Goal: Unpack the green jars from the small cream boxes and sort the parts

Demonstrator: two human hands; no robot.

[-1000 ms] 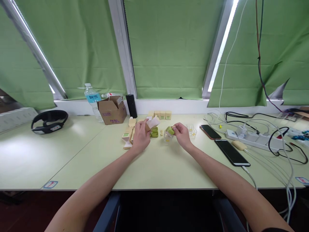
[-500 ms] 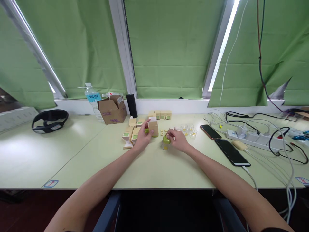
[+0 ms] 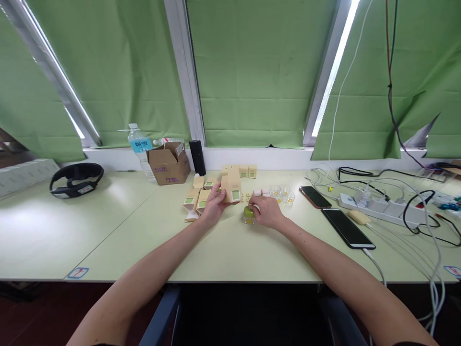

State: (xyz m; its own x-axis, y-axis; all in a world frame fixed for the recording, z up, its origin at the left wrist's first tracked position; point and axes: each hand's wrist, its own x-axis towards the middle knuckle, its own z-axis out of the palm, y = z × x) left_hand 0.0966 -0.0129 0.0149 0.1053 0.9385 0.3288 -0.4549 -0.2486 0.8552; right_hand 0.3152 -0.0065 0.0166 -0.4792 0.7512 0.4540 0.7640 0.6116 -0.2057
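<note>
The left hand (image 3: 215, 204) gripped a tan cardboard box (image 3: 231, 185); at its five o'clock, the right hand (image 3: 265, 210) pinched the green rounded lid (image 3: 247, 212) atop a clear square jar (image 3: 248, 220). Clear yellow-bottomed jars (image 3: 282, 194) at that jar's two o'clock were lidless.

Gripped in the left hand (image 3: 213, 205), a pale beige carton (image 3: 230, 185), face turned toward the viewer, with a dark-bordered green square near its lower edge. Well below it to the right, a squat clear jar (image 3: 249, 220), upright on the tabletop (image 3: 230, 254), green lid (image 3: 248, 212) pinched by the right hand (image 3: 267, 210), yellow showing through its wall.
</note>
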